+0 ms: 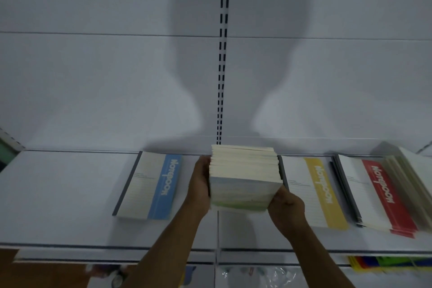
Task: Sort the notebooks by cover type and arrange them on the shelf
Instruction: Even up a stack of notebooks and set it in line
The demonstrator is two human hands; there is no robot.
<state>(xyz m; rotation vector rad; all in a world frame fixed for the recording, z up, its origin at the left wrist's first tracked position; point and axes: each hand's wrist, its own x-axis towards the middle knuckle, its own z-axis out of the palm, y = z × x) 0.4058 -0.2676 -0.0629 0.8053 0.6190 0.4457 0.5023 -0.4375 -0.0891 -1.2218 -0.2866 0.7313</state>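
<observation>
A thick stack of cream-paged notebooks [245,175] sits at the centre of the frame, over the white flat shelf [58,194], and is gripped from both sides. The left hand [199,182] presses flat against the stack's left edge, fingers wrapped toward the back; the right hand [286,208] clamps the lower right corner, thumb on the near face. Whether the stack rests on the shelf or is held just above it cannot be told. Left of centre, a white notebook with a blue title band and a grey spine [149,186] lies flat, just beside the left hand and apart from it. Right of centre, a white notebook with a yellow title band [315,192] lies flat, its left edge just beside the held stack. Further right, a pile of white notebooks with red title bands [378,196] sits just beside the yellow one, its edges fanned. At the far right edge of the frame, a blurred pile of pale notebooks [411,175] adjoins the red pile. The lower left part of the shelf, left of the blue notebook, is bare to its front edge. A slotted vertical upright [223,54] runs up the white back panel [93,65] behind the stack.
</observation>
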